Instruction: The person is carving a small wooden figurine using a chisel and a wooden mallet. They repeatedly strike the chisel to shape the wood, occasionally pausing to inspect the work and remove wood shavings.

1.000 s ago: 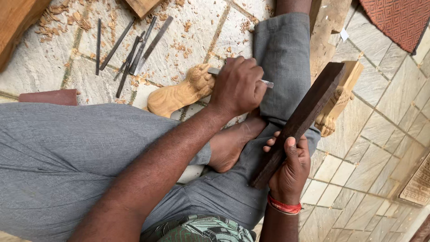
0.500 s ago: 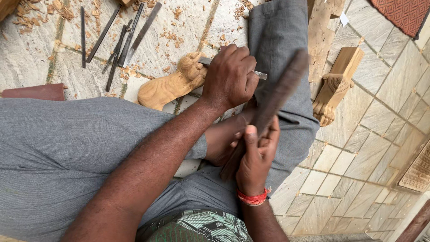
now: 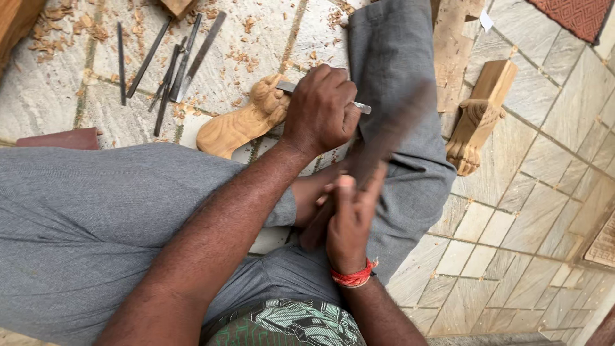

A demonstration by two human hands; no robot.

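The left hand (image 3: 320,109) grips a slim steel chisel (image 3: 362,107) against the pale carved wooden lion-paw leg (image 3: 240,122) on the floor; the right hand (image 3: 351,221) clasps a blurred dark wooden mallet (image 3: 391,134). The carving looks largely shaped, with details remaining.

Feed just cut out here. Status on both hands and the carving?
Left hand shut on chisel, tip at carving. Right hand shut on wooden mallet, blurred mid-swing. Nothing between mallet and chisel.

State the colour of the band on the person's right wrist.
Red; the wrist band shows clearly in the head view, just below the right hand.
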